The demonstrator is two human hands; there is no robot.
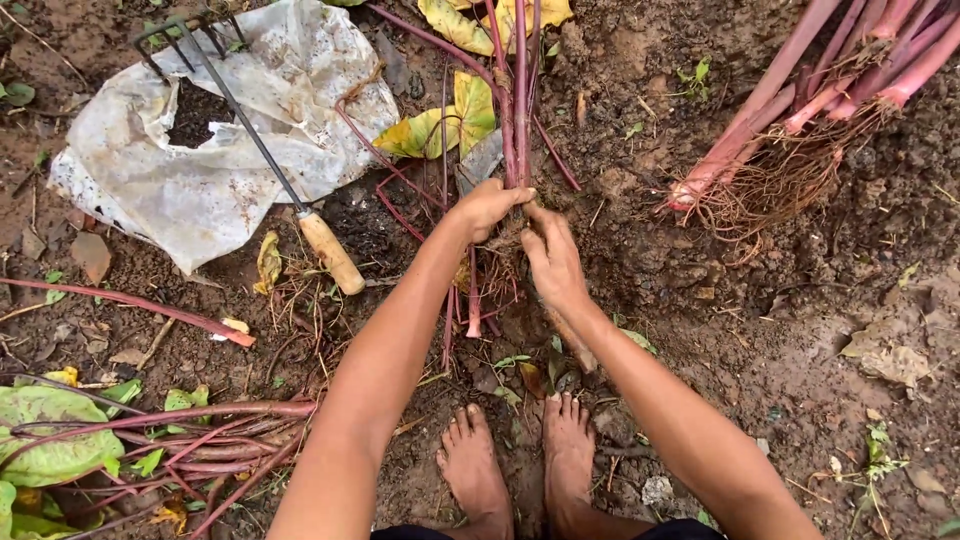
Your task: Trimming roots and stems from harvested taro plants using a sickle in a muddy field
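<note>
A hand rake (262,150) with a pale wooden handle lies to the left of the grip, its prongs resting on a crumpled white plastic sheet (200,140). Up to the right, well apart, lies a bundle of pink stalks (830,90) with tangled roots. Down to the left lie green leaves (50,440) on red stems. Yellow leaves (455,120) sit just above.

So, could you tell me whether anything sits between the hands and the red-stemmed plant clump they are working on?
Nothing visible does. The left hand and right hand both already rest on the base of the red-stemmed plant. The hand rake lies off to the left on the plastic sheet, clear of them.
</note>
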